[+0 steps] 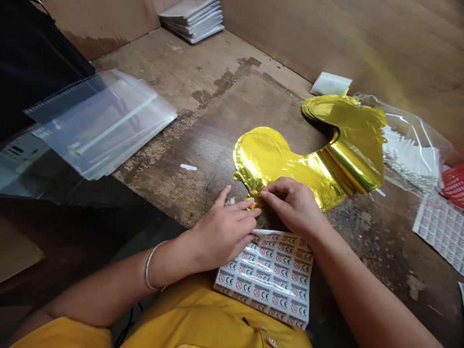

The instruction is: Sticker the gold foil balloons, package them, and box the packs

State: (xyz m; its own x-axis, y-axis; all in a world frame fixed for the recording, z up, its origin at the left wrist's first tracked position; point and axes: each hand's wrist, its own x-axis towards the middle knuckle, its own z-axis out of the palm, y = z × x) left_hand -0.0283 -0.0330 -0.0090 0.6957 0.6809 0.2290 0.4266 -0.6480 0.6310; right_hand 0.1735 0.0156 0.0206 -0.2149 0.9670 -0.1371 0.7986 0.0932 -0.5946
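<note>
A stack of flat gold foil balloons lies on the table, its near end beneath my hands. My left hand is spread, its fingertips resting on the balloon's narrow tab and its edge over a sheet of CE stickers. The thumb and forefinger of my right hand are pinched together at the foil near that tab. Small orange marks show by the fingertips; whether a sticker is between them is hidden. The sticker sheet leans from the table's front edge toward my lap.
Clear plastic sleeves are piled at the left. White packets stand at the back. On the right are a clear bag of white pieces, a red basket and another sticker sheet. A small white strip lies mid-table.
</note>
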